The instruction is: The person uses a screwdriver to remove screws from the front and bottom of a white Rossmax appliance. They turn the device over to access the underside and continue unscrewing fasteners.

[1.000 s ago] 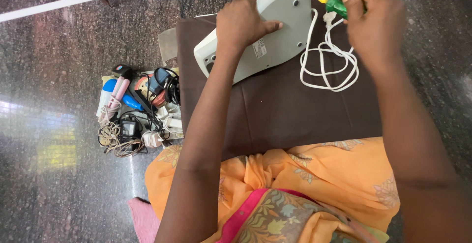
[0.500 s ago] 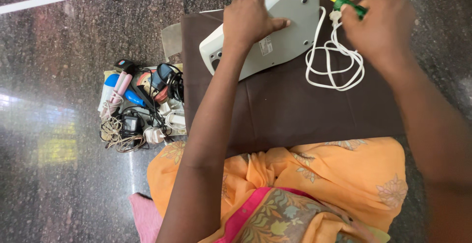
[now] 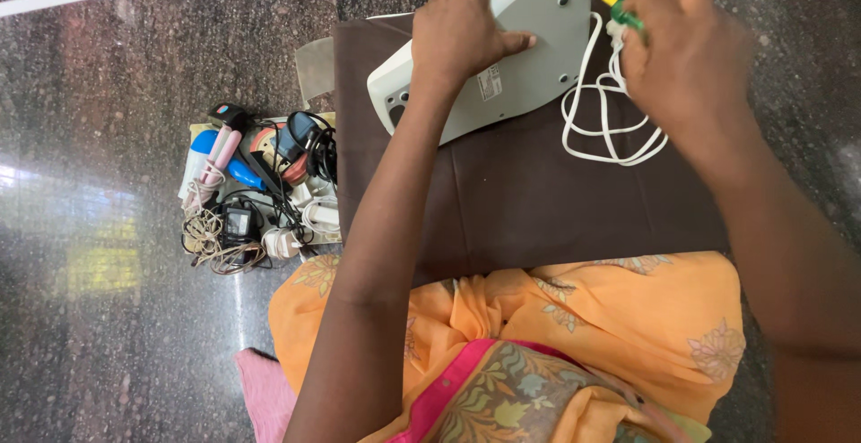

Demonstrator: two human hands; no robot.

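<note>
One pale grey appliance (image 3: 502, 48) lay underside up on one dark brown cloth (image 3: 529, 192) spread over the speckled stone floor (image 3: 99, 75), its far end running off the top of the view. The left hand (image 3: 462, 35) pressed flat on that underside, fingers spread and thumb stretched toward the middle, pinning it down rather than gripping it. The right hand (image 3: 686, 53) was closed around one screwdriver (image 3: 614, 5) with a green handle and a yellow shank, the tip meeting a screw hole near the appliance's upper right corner; most of the handle was hidden inside the fist. Three dark screw recesses could be counted on the exposed underside, along with one small label. One white cord (image 3: 610, 120) lay in loose loops on the cloth just beside the appliance, below the right hand. To the left of the cloth, one pile of small gadgets and cables (image 3: 260, 192) sat on the floor, with a pink-handled item, a blue one, a black adapter and tangled wires among them; the full number could not be told. The person's orange floral garment (image 3: 583, 317) covered the near edge of the cloth, and one pink fabric corner (image 3: 265, 394) showed at the lower left.
</note>
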